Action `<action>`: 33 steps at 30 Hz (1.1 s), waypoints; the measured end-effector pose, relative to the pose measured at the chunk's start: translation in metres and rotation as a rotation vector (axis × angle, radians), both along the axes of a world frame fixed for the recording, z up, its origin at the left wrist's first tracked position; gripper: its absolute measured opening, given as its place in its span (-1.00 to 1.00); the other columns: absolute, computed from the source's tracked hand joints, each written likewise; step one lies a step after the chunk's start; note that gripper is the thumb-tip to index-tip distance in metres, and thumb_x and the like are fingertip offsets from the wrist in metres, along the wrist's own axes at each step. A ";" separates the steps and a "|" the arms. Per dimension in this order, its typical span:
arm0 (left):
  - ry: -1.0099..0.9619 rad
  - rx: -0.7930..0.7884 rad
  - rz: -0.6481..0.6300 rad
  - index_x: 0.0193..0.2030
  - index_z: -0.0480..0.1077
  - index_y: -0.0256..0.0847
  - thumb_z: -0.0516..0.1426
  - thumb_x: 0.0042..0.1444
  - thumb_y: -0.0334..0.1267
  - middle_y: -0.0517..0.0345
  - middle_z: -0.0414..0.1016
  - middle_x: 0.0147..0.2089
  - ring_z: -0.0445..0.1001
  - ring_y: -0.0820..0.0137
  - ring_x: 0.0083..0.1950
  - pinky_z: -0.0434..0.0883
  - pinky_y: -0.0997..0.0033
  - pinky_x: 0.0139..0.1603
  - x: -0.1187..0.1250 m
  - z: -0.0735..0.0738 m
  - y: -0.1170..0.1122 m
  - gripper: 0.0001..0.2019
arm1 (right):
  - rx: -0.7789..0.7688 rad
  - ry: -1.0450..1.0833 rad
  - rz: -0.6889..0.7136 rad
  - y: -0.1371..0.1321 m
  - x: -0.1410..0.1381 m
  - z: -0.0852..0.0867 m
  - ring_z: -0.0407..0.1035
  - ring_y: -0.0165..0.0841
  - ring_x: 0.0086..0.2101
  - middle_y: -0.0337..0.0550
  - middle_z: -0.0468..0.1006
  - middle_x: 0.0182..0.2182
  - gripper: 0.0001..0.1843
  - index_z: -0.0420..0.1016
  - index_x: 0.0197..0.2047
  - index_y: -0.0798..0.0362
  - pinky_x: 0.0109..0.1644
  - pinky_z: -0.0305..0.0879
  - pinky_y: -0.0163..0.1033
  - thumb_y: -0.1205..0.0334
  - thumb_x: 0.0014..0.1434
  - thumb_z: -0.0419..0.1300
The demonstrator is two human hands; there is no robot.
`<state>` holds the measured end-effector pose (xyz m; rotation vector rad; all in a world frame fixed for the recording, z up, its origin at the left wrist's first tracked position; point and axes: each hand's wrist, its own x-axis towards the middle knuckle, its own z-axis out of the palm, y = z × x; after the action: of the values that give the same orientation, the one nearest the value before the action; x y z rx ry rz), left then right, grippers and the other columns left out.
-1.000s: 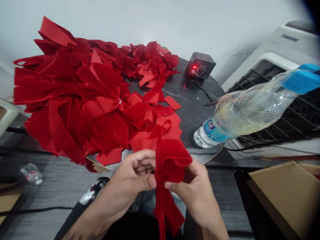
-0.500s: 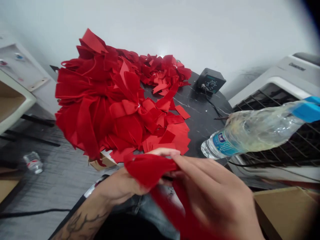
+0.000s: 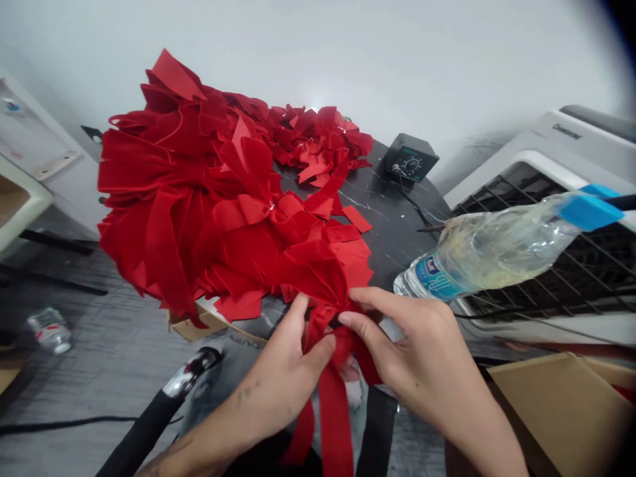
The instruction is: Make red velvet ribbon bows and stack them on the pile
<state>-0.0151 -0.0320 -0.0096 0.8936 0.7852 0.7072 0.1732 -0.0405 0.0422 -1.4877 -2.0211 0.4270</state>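
A red velvet ribbon bow is pinched between my two hands at the near edge of the table. My left hand grips its gathered middle from the left, thumb across the folds. From the right, my right hand closes thumb and forefinger on the same gathers. Long ribbon tails hang down toward my lap. Just beyond lies a big heap of red velvet bows, with cut red ribbon pieces on its right side.
On the dark marbled table stands a small black box with a dial. A plastic bottle with a blue cap tilts at the right, before a white heater-like appliance. A cardboard box sits lower right; another bottle lies on the floor.
The ribbon was folded over my left hand; now it is gathered into a bow shape with tails hanging. My hands have turned, both now pinching its middle.
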 end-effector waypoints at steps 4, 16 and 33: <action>0.051 -0.061 -0.172 0.32 0.37 -0.08 0.13 0.50 0.14 0.34 0.23 -0.38 0.11 0.46 -0.43 0.12 0.46 -0.41 -0.013 -0.006 -0.005 -0.56 | -0.042 0.099 -0.028 -0.003 0.012 0.001 0.51 -0.36 -0.48 -0.23 0.73 -0.39 -0.84 0.68 -0.19 -0.01 -0.37 0.29 -0.24 0.34 0.43 0.26; 0.215 0.204 -0.057 0.18 0.67 -0.05 0.38 0.27 0.10 -0.01 0.72 0.03 0.60 0.06 0.19 0.54 0.18 0.25 -0.021 0.011 0.018 -0.57 | -0.180 0.328 0.241 -0.007 0.019 -0.008 0.59 -0.40 -0.23 -0.25 0.72 -0.18 -0.72 0.65 0.11 -0.08 -0.12 0.40 -0.31 0.38 0.53 0.15; 0.119 0.063 0.202 -0.15 0.75 -0.05 0.48 0.20 -0.11 0.17 0.79 -0.08 0.72 0.18 0.01 0.67 0.27 0.10 -0.003 0.019 0.018 -0.86 | 0.054 0.508 0.129 -0.012 0.017 -0.019 0.65 -0.33 -0.19 -0.07 0.73 -0.08 -0.68 0.76 0.04 0.07 -0.13 0.61 -0.26 0.56 0.32 0.34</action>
<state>-0.0177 -0.0141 0.0091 0.9276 0.9731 0.8650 0.1904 -0.0522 0.0232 -1.0812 -1.7064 0.7160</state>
